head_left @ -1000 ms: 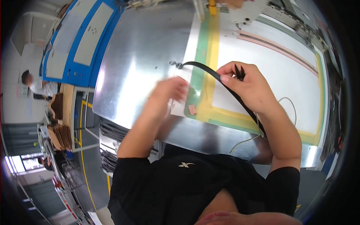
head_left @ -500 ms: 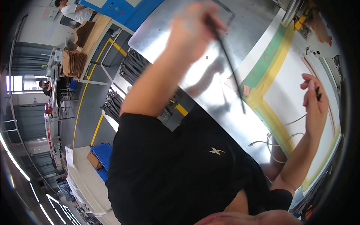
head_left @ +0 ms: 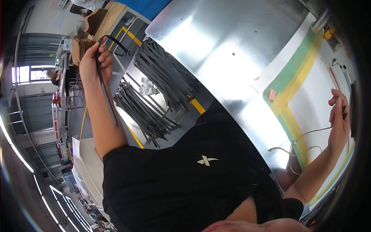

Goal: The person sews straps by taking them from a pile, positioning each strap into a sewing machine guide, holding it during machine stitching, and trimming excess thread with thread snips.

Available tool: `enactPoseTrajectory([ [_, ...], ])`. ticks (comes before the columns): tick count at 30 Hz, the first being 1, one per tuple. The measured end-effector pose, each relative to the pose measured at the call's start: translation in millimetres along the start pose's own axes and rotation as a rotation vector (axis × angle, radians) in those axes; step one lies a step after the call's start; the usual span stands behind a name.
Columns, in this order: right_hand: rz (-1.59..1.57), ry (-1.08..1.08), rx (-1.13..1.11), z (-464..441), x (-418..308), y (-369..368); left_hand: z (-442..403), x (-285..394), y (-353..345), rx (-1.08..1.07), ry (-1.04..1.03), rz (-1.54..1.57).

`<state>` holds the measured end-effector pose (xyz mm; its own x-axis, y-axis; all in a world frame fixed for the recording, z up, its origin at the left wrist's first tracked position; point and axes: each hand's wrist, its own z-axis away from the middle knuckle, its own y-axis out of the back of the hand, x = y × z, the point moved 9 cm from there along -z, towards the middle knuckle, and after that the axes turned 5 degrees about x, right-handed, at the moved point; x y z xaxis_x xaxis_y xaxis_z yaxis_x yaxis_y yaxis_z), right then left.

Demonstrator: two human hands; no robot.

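Observation:
Raised at the far left, my left hand [head_left: 94,66] is closed around a thin black strap [head_left: 103,88]. One end of the strap curls over above the fingers, and the other hangs down along my forearm. Below and right of that hand lie two bundles of similar black straps, an upper one [head_left: 168,73] and a lower one [head_left: 143,112]. My right hand [head_left: 337,118] is at the far right over the white work surface. Its fingers are closed around a small dark pointed tool [head_left: 344,112], mostly hidden by the hand. A pale cord [head_left: 290,151] lies near its wrist.
A shiny metal table [head_left: 228,67] spans the upper middle, with green and yellow tape [head_left: 295,83] and a pink block [head_left: 272,95] at its right. Behind my left hand are stacked brown pieces [head_left: 82,48] and a wooden bench [head_left: 111,19]. Other people are in the background.
The strap has passed from my right hand to my left hand, which has swung left, away from the metal table. The view has turned left, showing the strap bundles more fully.

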<state>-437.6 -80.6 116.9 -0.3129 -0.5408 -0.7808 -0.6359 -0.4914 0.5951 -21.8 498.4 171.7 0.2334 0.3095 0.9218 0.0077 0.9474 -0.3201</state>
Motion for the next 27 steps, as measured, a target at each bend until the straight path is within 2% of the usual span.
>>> enactPoseTrajectory([
  [4, -0.008, -0.006, 0.002, 0, -6, -10, -78, -27, 87, 0.253, 0.086, -0.031],
  [7, -0.027, -0.009, -0.008, -1, -1, -13, -125, -37, 143, 0.423, 0.057, -0.045],
  [12, 0.008, 0.0, -0.005, -2, -1, -15, -135, -48, 172, 0.415, -0.052, -0.063],
  [15, 0.011, -0.022, -0.016, -3, 2, -16, -118, -111, 185, 0.496, 0.002, -0.09],
  [17, 0.009, -0.024, -0.014, -3, 5, -19, -110, -175, 198, 0.538, 0.119, -0.267],
  [18, 0.011, -0.033, -0.024, -4, 9, -20, -104, -217, 206, 0.614, 0.243, -0.277],
  [20, 0.01, -0.051, -0.038, -6, 20, -21, -100, -293, 216, 0.431, 0.48, -0.347],
  [21, 0.014, -0.047, -0.045, -7, 21, -22, -92, -319, 219, 0.529, 0.487, -0.332],
  [22, 0.018, -0.044, -0.052, -8, 22, -22, -86, -337, 218, 0.532, 0.551, -0.357],
  [24, 0.029, -0.046, -0.059, -8, 21, -23, -90, -355, 229, 0.397, 0.545, -0.513],
  [25, 0.037, -0.052, -0.058, -8, 19, -23, -80, -348, 214, 0.328, 0.542, -0.591],
  [26, 0.045, -0.059, -0.056, -7, 18, -23, -68, -333, 208, 0.44, 0.505, -0.687],
  [27, 0.058, -0.052, -0.053, -8, 19, -23, -69, -329, 210, 0.378, 0.517, -0.768],
])
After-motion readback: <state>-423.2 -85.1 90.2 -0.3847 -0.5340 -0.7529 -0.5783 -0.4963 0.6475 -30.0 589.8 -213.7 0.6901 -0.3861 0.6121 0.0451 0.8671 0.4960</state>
